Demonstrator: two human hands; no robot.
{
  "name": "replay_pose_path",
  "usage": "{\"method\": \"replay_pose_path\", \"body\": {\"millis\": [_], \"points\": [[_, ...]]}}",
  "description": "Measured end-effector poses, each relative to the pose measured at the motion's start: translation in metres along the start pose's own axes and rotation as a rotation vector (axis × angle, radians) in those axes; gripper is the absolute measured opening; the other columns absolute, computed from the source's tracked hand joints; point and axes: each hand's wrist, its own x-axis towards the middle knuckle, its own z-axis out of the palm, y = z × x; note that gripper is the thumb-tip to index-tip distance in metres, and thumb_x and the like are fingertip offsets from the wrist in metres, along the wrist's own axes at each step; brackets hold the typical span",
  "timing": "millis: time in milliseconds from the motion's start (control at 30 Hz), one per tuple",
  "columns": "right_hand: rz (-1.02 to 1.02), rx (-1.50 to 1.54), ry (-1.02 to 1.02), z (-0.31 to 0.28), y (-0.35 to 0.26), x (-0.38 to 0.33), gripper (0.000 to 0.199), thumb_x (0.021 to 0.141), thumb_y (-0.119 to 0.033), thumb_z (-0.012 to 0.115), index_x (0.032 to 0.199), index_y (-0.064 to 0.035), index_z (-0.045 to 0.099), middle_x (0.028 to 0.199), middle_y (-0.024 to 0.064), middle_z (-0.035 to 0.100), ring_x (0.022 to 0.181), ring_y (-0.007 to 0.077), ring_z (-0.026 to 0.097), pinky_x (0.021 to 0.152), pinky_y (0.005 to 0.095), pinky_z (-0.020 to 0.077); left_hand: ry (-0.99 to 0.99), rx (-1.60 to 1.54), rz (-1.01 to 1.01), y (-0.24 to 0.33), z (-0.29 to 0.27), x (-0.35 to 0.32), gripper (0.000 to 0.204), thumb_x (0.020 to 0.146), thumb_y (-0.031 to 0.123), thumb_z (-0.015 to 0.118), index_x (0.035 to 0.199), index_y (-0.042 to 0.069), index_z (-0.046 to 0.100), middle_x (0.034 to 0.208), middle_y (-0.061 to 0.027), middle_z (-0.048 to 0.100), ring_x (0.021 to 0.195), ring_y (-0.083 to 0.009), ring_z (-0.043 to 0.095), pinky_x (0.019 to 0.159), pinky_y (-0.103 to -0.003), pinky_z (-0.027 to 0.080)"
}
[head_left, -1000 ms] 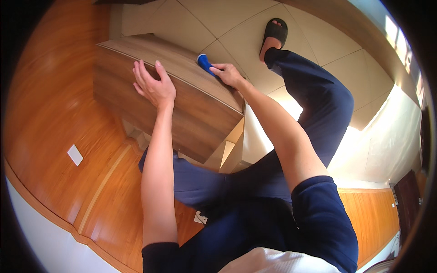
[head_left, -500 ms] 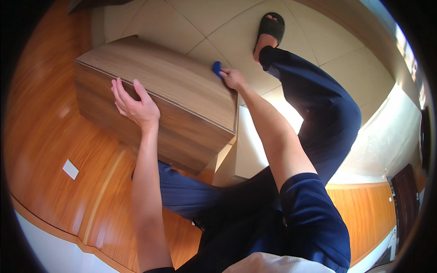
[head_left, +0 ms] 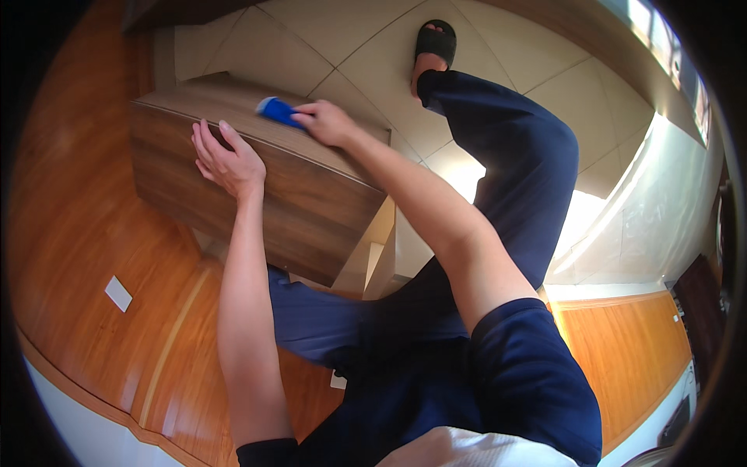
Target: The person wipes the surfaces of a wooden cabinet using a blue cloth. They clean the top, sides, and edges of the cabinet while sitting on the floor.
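A brown wood-grain cabinet [head_left: 288, 198] stands in front of me, its long front panel facing my body. My left hand [head_left: 229, 159] rests against the upper front edge near the left end, fingers stretched and thumb apart, holding nothing. Over the cabinet top [head_left: 183, 97], my right hand [head_left: 331, 124] grips a small blue brush-like tool [head_left: 278, 111] with a pale far end. Motion blurs this tool, so its exact kind is unclear. I cannot tell whether its pale end touches the wood.
Pale floor tiles [head_left: 296, 47] lie beyond the cabinet, with my slippered foot [head_left: 436, 43] on them. Orange wood panelling [head_left: 85, 233] with a white plate [head_left: 119, 294] is at left. Light-coloured boards [head_left: 381, 257] show at the cabinet's right end. A shiny pale surface [head_left: 646, 210] is at right.
My right hand has swept the blue tool leftward across the cabinet top from its right end. My left hand stays at the edge. The view has shifted slightly.
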Motion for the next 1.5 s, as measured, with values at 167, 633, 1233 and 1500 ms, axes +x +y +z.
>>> {"method": "replay_pose_path", "body": {"millis": [167,633,1233,1500], "points": [[0.407,-0.211,0.031,-0.039,0.163,-0.051,0.039,0.098,-0.040,0.059,0.124,-0.0135,0.071,0.120,0.0177,0.070,0.113,0.0361,0.066,0.098,0.0437,0.0504,0.003,0.010,0.010,-0.003,0.000,-0.002,0.053,0.106,0.042,0.046,0.148,0.010,0.045,0.158,-0.0111,0.040,0.149,-0.0291,0.033,0.120,-0.057,0.019],[-0.117,0.017,-0.027,0.040,-0.059,0.059,0.039,0.099,-0.037,0.060,0.121,-0.0075,0.072,0.115,0.0200,0.072,0.106,0.0357,0.067,0.094,0.0419,0.0511,0.002,-0.011,0.018,-0.004,-0.001,0.000,0.052,0.106,0.038,0.045,0.148,0.007,0.045,0.158,-0.0143,0.041,0.148,-0.0325,0.033,0.120,-0.058,0.017],[0.483,-0.620,-0.108,-0.035,0.207,-0.030,0.036,0.100,-0.036,0.052,0.122,-0.0147,0.071,0.123,0.0169,0.069,0.117,0.0363,0.063,0.100,0.0457,0.0501,-0.035,0.014,0.016,-0.001,-0.003,-0.002,0.052,0.106,0.035,0.044,0.149,0.006,0.042,0.159,-0.0145,0.037,0.150,-0.0322,0.031,0.120,-0.058,0.016],[-0.127,-0.105,-0.024,0.047,-0.004,0.100,0.036,0.098,-0.036,0.058,0.118,-0.0101,0.072,0.112,0.0199,0.071,0.106,0.0397,0.066,0.094,0.0490,0.0508,-0.031,0.015,0.028,0.001,-0.004,-0.001,0.052,0.106,0.034,0.045,0.150,0.005,0.042,0.160,-0.0148,0.037,0.149,-0.0327,0.031,0.119,-0.059,0.016]]}}
